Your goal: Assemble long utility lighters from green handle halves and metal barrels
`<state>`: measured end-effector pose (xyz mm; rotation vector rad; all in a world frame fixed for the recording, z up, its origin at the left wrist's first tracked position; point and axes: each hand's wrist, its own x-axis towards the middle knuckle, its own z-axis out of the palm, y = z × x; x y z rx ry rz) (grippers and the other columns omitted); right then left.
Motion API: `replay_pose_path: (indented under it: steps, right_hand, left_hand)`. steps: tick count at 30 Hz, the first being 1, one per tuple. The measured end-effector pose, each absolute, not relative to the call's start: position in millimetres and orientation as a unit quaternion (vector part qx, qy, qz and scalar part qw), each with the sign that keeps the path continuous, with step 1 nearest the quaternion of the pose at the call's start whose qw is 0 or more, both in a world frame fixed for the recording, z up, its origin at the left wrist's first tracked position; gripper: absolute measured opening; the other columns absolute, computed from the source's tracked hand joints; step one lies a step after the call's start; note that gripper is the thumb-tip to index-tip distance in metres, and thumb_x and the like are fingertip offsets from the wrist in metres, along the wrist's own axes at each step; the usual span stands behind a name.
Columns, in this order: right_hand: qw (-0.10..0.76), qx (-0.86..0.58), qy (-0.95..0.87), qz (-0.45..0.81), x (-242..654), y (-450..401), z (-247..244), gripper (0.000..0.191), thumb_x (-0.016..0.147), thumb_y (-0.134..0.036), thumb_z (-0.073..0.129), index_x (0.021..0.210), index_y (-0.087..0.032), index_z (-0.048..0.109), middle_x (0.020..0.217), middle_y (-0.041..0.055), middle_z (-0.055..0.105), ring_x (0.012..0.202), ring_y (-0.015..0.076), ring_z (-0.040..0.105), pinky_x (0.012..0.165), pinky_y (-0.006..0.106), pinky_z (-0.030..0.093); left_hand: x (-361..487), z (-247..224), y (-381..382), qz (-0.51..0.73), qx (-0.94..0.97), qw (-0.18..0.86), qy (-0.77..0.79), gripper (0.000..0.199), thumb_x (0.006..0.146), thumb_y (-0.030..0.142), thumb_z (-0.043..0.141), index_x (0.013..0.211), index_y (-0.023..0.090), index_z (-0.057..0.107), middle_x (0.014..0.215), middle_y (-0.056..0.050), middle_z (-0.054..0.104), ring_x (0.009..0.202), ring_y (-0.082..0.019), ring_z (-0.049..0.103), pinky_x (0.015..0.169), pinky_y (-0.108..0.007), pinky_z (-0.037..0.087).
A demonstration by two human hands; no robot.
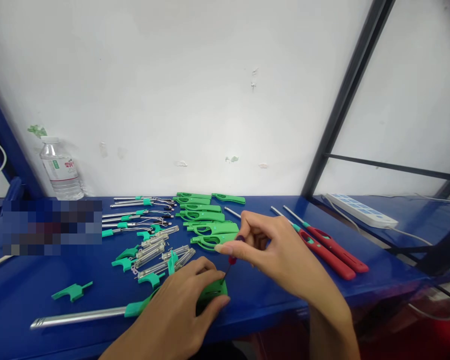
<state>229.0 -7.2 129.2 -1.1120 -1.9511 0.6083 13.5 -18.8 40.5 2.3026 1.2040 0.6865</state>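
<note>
My left hand [183, 305] is closed round the handle of a green long-nosed lighter [134, 309] lying near the table's front edge, its metal tube pointing left. My right hand [270, 250] pinches a small screwdriver [232, 260] with a dark red handle. The screwdriver's tip meets the butt end of the green handle, beside my left fingertips. Just beyond my hands lie several green handle shells [213, 228], clear fuel tanks [150, 255] and loose teal triggers [150, 281]. Part of the held lighter is hidden under my left hand.
Metal tubes with wires [125, 216] lie at the left back. Two red lighters [328, 250] rest on the right, before a white power strip [360, 211]. A water bottle [62, 172] stands against the wall. A lone teal trigger [73, 291] lies at the left on the blue table [30, 305].
</note>
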Motion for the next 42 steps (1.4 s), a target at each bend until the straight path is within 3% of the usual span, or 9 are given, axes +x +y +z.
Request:
replay_pose_path:
  steps: [4,8,11,14,18,24,29,37,42]
  right_hand:
    - [0.395,-0.44,-0.774,0.229,227,-8,130,0.056,0.093,-0.052,0.085,0.069,-0.024,0.044,0.055,-0.0093,0.056,0.054,0.011,0.043,0.052,0.026,0.031]
    - [0.392,-0.435,-0.788,0.186,221,-10,132,0.045,0.099,-0.028,0.073,0.068,-0.023,0.042,0.056,-0.0093,0.049,0.055,0.0101,0.04,0.056,0.026,0.031]
    - [0.386,-0.416,-0.797,0.205,220,-11,132,0.032,0.098,-0.02,0.07,0.072,-0.022,0.051,0.059,-0.0096,0.05,0.056,0.0098,0.043,0.058,0.025,0.033]
    - [0.369,-0.38,-0.8,0.282,223,-10,131,0.019,0.101,-0.031,0.075,0.086,-0.024,0.067,0.061,-0.0096,0.054,0.056,0.0105,0.046,0.057,0.025,0.034]
    - [0.344,-0.347,-0.796,0.358,230,-6,130,0.027,0.1,-0.045,0.081,0.086,-0.022,0.074,0.067,-0.007,0.06,0.056,0.0094,0.05,0.055,0.024,0.036]
    - [0.335,-0.281,-0.788,0.434,239,0,127,0.05,0.119,-0.05,0.043,0.102,-0.018,0.076,0.061,-0.004,0.062,0.056,0.0101,0.058,0.057,0.02,0.044]
    - [0.34,-0.314,-0.763,0.452,241,-1,128,0.042,0.115,-0.051,0.056,0.1,-0.017,0.077,0.062,-0.0047,0.062,0.055,0.0092,0.058,0.055,0.019,0.043]
    - [0.381,-0.371,-0.735,0.421,232,-1,127,0.041,0.096,-0.046,0.086,0.076,-0.02,0.062,0.065,-0.0072,0.062,0.059,0.0085,0.056,0.057,0.019,0.041]
    - [0.381,-0.339,-0.726,0.461,236,-2,129,0.03,0.089,-0.041,0.093,0.087,-0.021,0.07,0.06,-0.0106,0.054,0.053,0.0075,0.047,0.052,0.02,0.036]
  left_hand:
    - [7,41,-19,0.191,0.857,0.211,0.429,0.03,0.101,0.016,0.058,0.121,0.031,0.074,0.136,-0.006,0.068,0.121,-0.03,0.067,0.106,-0.046,0.053]
    - [6,39,-17,0.188,0.858,0.217,0.426,0.027,0.1,0.012,0.057,0.113,0.031,0.073,0.138,-0.005,0.067,0.125,-0.029,0.066,0.105,-0.045,0.054]
    - [5,39,-17,0.188,0.857,0.22,0.427,0.027,0.1,0.013,0.06,0.112,0.031,0.074,0.14,-0.004,0.067,0.127,-0.03,0.065,0.105,-0.044,0.055]
    - [4,40,-17,0.195,0.857,0.215,0.425,0.025,0.101,0.014,0.06,0.112,0.031,0.074,0.138,-0.005,0.068,0.129,-0.03,0.064,0.105,-0.044,0.055]
    - [5,41,-16,0.206,0.858,0.214,0.419,0.03,0.1,0.012,0.062,0.117,0.032,0.075,0.136,-0.004,0.069,0.125,-0.029,0.066,0.104,-0.042,0.056]
    - [5,46,-18,0.201,0.854,0.237,0.416,0.033,0.1,0.01,0.062,0.118,0.032,0.077,0.135,-0.002,0.069,0.125,-0.026,0.067,0.108,-0.039,0.054]
    - [6,46,-18,0.186,0.852,0.24,0.426,0.033,0.1,0.01,0.062,0.121,0.032,0.076,0.137,-0.003,0.067,0.126,-0.027,0.066,0.109,-0.042,0.053]
    - [7,46,-18,0.182,0.853,0.24,0.427,0.029,0.101,0.01,0.061,0.116,0.03,0.075,0.135,-0.004,0.067,0.124,-0.027,0.065,0.111,-0.044,0.051]
    - [7,46,-16,0.188,0.851,0.235,0.43,0.032,0.101,0.012,0.063,0.12,0.033,0.077,0.134,-0.003,0.068,0.126,-0.028,0.066,0.11,-0.044,0.054]
